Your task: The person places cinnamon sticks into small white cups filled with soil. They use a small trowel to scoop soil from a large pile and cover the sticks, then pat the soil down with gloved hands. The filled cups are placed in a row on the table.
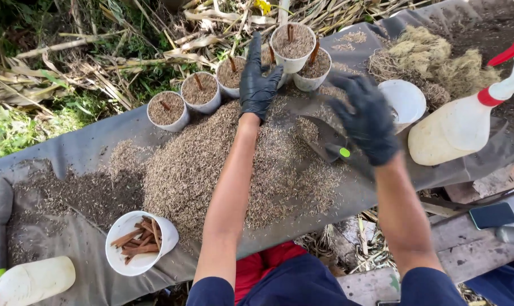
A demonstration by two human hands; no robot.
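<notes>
My left hand (258,82) wears a black glove and reaches out flat toward a row of white cups, its fingers beside a filled cup (291,45) that stands on top of another cup (313,69). Each cup holds brown husk with a brown stick upright in it. My right hand (367,119), also in a black glove, hovers with fingers spread over a dark trowel (328,139) that lies on a big heap of husk (223,164). Neither hand holds anything.
More filled cups (167,109) (200,90) stand at the far side of the grey sheet (70,150). An empty white cup (404,102), a spray bottle (461,122), a fibre clump (438,56), a white tub of brown sticks (139,241) and a phone (493,215) lie around.
</notes>
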